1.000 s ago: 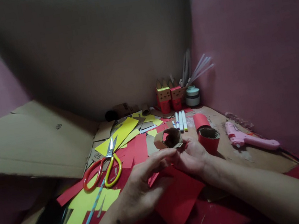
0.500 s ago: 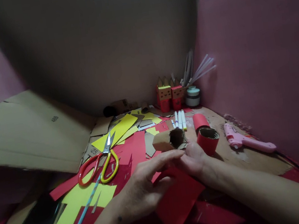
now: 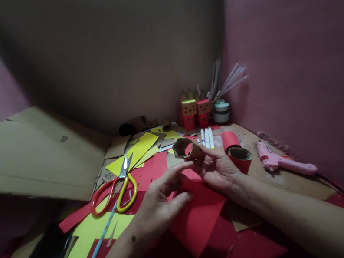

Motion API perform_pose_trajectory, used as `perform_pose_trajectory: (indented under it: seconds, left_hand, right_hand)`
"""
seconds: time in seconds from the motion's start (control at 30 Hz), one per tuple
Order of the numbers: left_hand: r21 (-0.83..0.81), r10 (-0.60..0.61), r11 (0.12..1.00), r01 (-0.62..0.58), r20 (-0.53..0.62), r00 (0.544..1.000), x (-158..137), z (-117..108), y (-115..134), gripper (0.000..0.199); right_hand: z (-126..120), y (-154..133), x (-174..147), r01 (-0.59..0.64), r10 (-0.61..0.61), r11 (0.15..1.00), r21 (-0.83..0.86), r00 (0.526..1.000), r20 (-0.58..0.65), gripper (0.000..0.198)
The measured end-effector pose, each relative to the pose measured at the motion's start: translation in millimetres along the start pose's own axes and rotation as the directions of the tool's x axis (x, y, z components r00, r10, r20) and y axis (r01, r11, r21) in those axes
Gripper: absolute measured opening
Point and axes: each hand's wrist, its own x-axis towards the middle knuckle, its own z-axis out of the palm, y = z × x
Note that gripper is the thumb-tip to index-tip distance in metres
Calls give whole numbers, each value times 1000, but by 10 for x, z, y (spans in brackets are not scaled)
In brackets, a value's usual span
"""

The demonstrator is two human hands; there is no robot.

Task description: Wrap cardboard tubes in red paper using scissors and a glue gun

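Observation:
My right hand [image 3: 220,169] grips a brown cardboard tube [image 3: 198,151], its open end tilted toward me and its thumb on the tube's side. My left hand [image 3: 162,199] is beside it, index finger stretched to the tube's lower edge and thumb apart. A red paper sheet [image 3: 200,216] slants down beneath both hands; what supports its upper edge is hidden. Right of my right hand stands a red-wrapped cardboard tube [image 3: 242,163], with another red roll [image 3: 230,139] behind it. Scissors [image 3: 123,176] with red and yellow handles lie on the left.
A pink glue gun [image 3: 283,163] with a cord lies at the right. White markers [image 3: 207,137], two red figures with drawn faces [image 3: 189,110] and a lidded jar [image 3: 221,112] are at the back. Yellow paper [image 3: 88,240], a striped stick [image 3: 97,245] and a large cardboard sheet [image 3: 31,157] are on the left.
The cardboard tube has turned and shifted left in my right hand, whose thumb now shows on its side. The red sheet has moved slightly up and left, showing cardboard at its right.

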Motion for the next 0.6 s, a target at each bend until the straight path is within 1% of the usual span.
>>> perform_pose_trajectory:
  seconds: [0.07,0.13,0.2,0.27,0.3,0.37,0.47,0.53,0.6]
  left_hand:
    - [-106,-54,993,48,-60,997,33,-14,-8,44]
    - [-197,-135,974,112,-108,985,59,-29,-4,37]
    - [-242,-206,956,167,-144,968,74,-43,6,25]
    - [-252,-236,949,189,-169,957,82,-50,17,16]
    - [-256,-237,948,188,-180,955,83,-50,20,15]
    - [-284,-228,944,166,-203,952,87,-43,22,18]
    - [-330,-204,938,111,-263,943,100,-40,-1,31]
    - [-327,-181,942,70,-323,929,114,-57,-32,34]
    - [-313,-161,949,42,-367,916,132,-92,-64,37]
  right_hand:
    - [22,-4,4,57,-59,998,-28,997,-48,7]
    - [44,-3,-3,57,-59,998,-28,994,-91,13]
    - [60,-2,-18,34,-37,999,-32,993,-108,19]
    - [62,-4,-31,25,-31,998,-61,995,-99,23]
    - [58,-4,-34,27,-34,996,-81,995,-88,23]
    - [40,0,-30,41,-48,992,-121,997,-57,21]
    - [10,19,-11,105,-103,973,-203,994,24,21]
    - [0,35,-3,177,-151,946,-271,982,114,23]
    - [-7,43,-3,266,-195,892,-365,956,220,23]
